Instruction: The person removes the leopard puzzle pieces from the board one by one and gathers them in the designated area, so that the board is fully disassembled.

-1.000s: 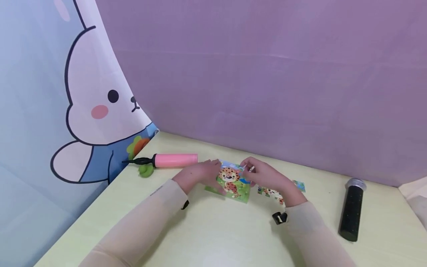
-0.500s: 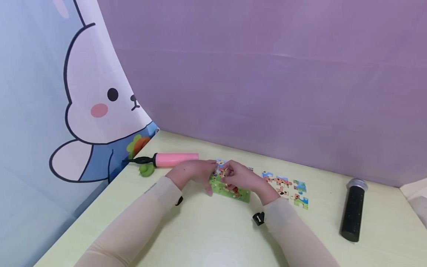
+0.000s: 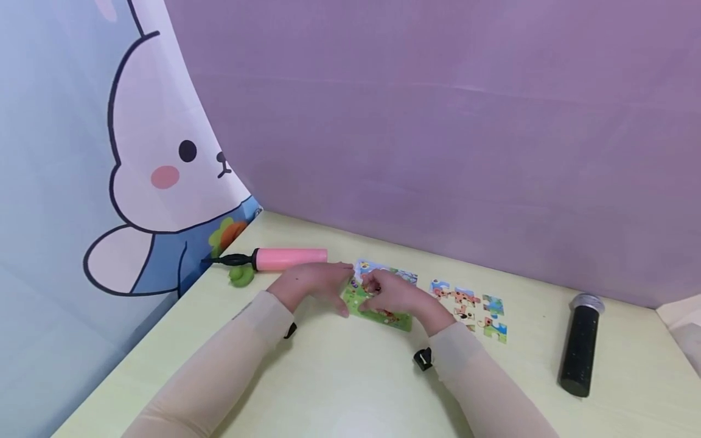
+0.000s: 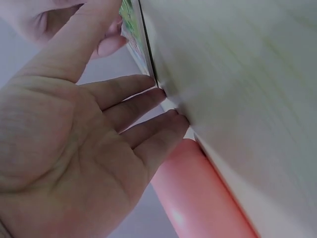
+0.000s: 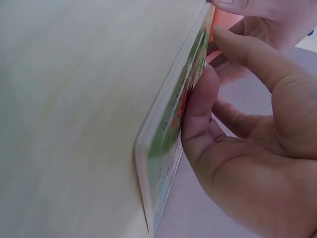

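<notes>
A puzzle board (image 3: 398,320) with a leopard picture on green and blue lies on the table under both hands. At its left edge, my left hand (image 3: 317,285) has its fingers extended, their tips resting on the tabletop by the board in the left wrist view. My right hand (image 3: 397,295) is over the board's left part with bent fingers. In the right wrist view its index finger (image 5: 202,94) touches the board's face. A small puzzle piece (image 4: 125,30) seems tilted up at the right fingertips, mostly hidden. Several loose puzzle pieces (image 3: 465,297) lie right of the board.
Behind the left hand lies a pink hand pump (image 3: 292,258) with a black nozzle. A small green coiled object (image 3: 241,276) sits below that nozzle. At the far right lies a black microphone (image 3: 580,350). A purple cloth (image 3: 438,152) hangs along the table's back.
The right hand has moved left from the board's right edge to its left part, uncovering the loose pieces. The left hand has drawn back slightly left, off the picture.
</notes>
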`<state>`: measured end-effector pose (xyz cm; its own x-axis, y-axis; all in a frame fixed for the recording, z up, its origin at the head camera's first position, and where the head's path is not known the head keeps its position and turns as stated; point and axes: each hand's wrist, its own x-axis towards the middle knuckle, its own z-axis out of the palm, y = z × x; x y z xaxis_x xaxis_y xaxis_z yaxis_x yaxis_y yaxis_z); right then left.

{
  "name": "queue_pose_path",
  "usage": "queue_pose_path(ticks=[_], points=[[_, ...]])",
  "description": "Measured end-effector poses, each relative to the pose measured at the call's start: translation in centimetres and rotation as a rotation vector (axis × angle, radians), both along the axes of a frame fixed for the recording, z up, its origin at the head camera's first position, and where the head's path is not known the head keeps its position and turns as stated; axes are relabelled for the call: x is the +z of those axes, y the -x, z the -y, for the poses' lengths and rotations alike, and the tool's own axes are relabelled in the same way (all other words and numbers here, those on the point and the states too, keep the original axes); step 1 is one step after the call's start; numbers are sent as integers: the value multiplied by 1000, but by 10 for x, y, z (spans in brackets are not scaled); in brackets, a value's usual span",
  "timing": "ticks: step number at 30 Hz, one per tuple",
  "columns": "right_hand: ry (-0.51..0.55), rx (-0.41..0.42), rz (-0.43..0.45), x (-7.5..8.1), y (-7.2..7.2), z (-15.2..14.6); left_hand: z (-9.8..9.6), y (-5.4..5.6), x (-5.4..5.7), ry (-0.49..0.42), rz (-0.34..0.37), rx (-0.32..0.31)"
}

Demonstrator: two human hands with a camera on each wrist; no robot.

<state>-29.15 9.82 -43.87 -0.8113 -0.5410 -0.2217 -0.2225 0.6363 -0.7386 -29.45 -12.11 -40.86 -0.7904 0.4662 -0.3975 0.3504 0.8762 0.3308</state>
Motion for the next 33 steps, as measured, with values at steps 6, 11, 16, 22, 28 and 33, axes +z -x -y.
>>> queue_pose_path(ticks=[6, 11, 16, 22, 28, 33], points=[[-37, 18, -3, -3, 0, -1, 3, 1, -4, -57, 21, 4], [-18, 23, 13, -4, 2, -1, 2, 1, -3, -76, 27, 11], [-11, 39, 29, -2, 2, 2, 2, 1, -3, -52, 21, 26], [-12, 54, 44, 1, 1, 3, 0, 1, -1, -32, 5, 37], [-14, 61, 26, 0, 2, 1, -1, 0, 1, 4, -16, 26], [3, 70, 22, -1, 2, -1, -1, 1, 1, 38, -33, 11]])
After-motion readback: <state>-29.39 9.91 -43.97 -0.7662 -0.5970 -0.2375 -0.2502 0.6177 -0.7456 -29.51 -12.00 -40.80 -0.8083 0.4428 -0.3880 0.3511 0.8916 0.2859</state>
